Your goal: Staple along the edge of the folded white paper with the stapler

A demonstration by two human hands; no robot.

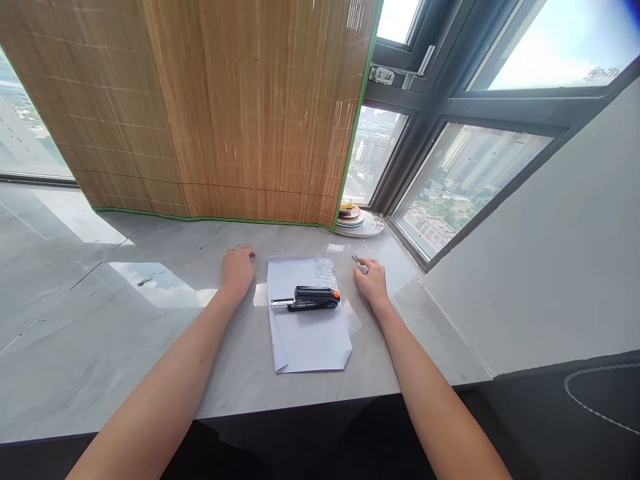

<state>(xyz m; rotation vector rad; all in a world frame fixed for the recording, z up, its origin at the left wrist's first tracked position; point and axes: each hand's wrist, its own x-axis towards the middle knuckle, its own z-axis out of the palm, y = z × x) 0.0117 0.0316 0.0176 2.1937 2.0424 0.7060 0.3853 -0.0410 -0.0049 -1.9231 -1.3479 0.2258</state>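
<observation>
My right hand (371, 280) is right of the paper, pinching a small silver piece (355, 257) that looks like a strip of staples. My left hand (239, 272) rests on the counter left of the paper, fingers curled in; I see nothing in them, though the palm side is hidden. Between the hands lie white sheets of paper (310, 343) with a folded bottom corner. Across them lies a black stapler (316, 299) with an orange end to the right and its silver staple tray (282, 303) sticking out to the left. A silvery patterned patch (325, 269) shows on the upper right of the paper.
The grey marbled counter (150, 360) ends at a front edge near me. A bamboo blind (220, 120) hangs behind it. Stacked plates (363, 225) stand in the back right corner beside the window frame (425, 127). A white wall (540, 253) rises on the right.
</observation>
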